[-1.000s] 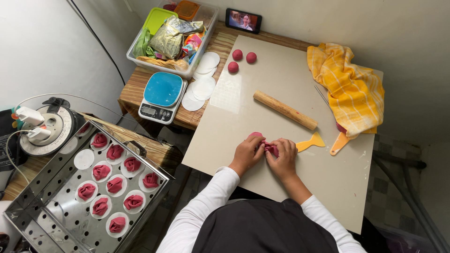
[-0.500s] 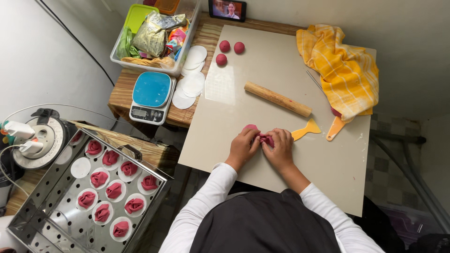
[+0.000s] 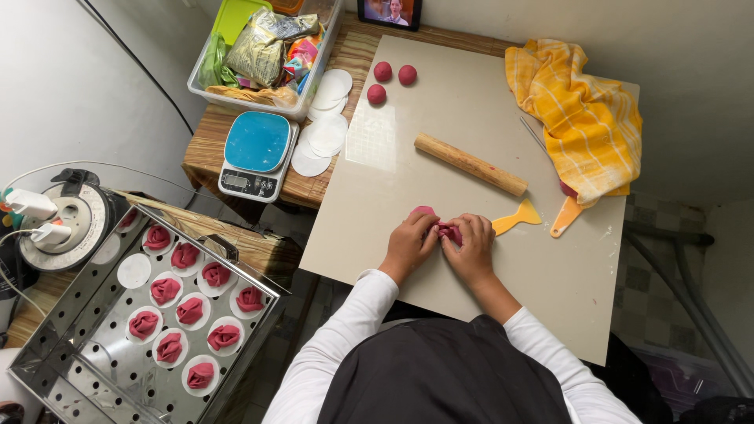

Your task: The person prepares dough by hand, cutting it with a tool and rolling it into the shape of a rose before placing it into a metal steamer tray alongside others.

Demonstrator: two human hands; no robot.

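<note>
Pink dough piece, seemingly lengthwise left-right, pinched between left hand, right hand; board beneath

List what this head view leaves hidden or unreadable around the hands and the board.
- Pink dough piece: mostly covered by the left hand and right hand, so its shape is unclear.
- Orange scraper: upper end lies under the yellow cloth.
- Kitchen scale: display too small to read.
- Steel tray: near corner cut off by the frame's lower edge.
- Screen: top cut off by the upper edge.
</note>
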